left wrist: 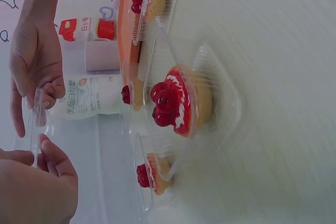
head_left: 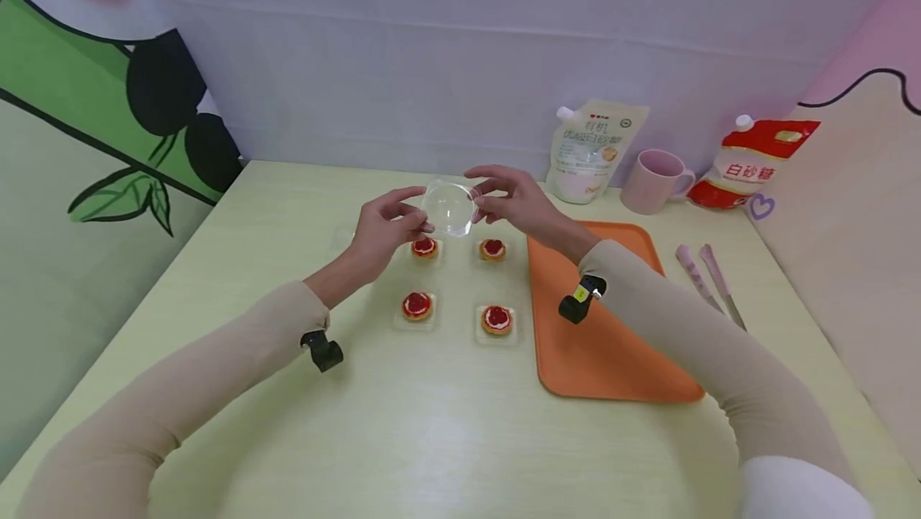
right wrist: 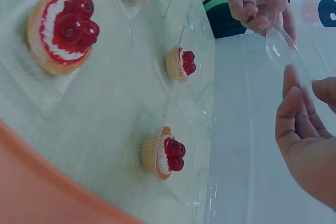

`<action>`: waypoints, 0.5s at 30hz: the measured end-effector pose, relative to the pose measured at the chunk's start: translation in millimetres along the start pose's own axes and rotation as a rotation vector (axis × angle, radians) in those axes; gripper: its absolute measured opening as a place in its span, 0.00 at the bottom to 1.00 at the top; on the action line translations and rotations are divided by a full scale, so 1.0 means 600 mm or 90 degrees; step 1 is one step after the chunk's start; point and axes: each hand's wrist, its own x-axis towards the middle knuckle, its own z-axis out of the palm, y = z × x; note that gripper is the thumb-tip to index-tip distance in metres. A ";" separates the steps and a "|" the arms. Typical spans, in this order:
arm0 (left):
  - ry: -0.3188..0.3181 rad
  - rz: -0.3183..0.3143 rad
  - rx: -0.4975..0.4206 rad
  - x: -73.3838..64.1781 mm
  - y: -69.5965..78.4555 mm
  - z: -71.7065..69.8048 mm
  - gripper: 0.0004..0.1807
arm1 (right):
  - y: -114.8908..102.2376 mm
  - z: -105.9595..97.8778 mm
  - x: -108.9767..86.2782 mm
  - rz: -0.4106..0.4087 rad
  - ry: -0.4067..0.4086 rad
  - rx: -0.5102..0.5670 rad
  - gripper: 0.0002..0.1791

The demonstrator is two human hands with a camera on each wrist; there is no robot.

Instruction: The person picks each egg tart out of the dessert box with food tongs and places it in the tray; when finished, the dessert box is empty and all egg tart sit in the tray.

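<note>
Above the back pair of tarts, a clear plastic lid (head_left: 451, 209) is held up between both hands. My left hand (head_left: 377, 236) pinches its left edge with thumb and fingers. The right hand (head_left: 516, 203) grips the opposite edge between thumb and fingertips. Below stand several cherry-topped tarts, one at front right (head_left: 496, 319), one at front left (head_left: 417, 306) and one at back right (head_left: 492, 249). Each sits in a clear plastic container (head_left: 508, 340). The back left tart (head_left: 424, 247) is partly covered by the left fingers and the lid.
An orange tray (head_left: 597, 343) lies under the right forearm. Two pink-handled knives (head_left: 694, 269) rest to its right. Along the back stand a pale sugar pouch (head_left: 593, 155), a pink mug (head_left: 651, 183) and a red-and-white sugar pouch (head_left: 748, 167).
</note>
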 end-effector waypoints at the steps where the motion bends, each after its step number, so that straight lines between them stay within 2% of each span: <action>1: -0.003 -0.014 -0.009 -0.001 0.000 -0.007 0.25 | 0.001 0.004 0.006 0.001 -0.001 -0.003 0.22; 5: -0.012 -0.053 -0.055 -0.012 0.000 -0.034 0.27 | 0.003 0.025 0.029 0.020 -0.017 -0.006 0.21; 11: -0.034 -0.083 -0.120 -0.032 -0.008 -0.080 0.30 | 0.009 0.060 0.058 0.071 -0.043 0.016 0.19; 15: -0.045 -0.107 -0.101 -0.043 -0.014 -0.113 0.31 | 0.012 0.091 0.072 0.101 -0.055 0.029 0.18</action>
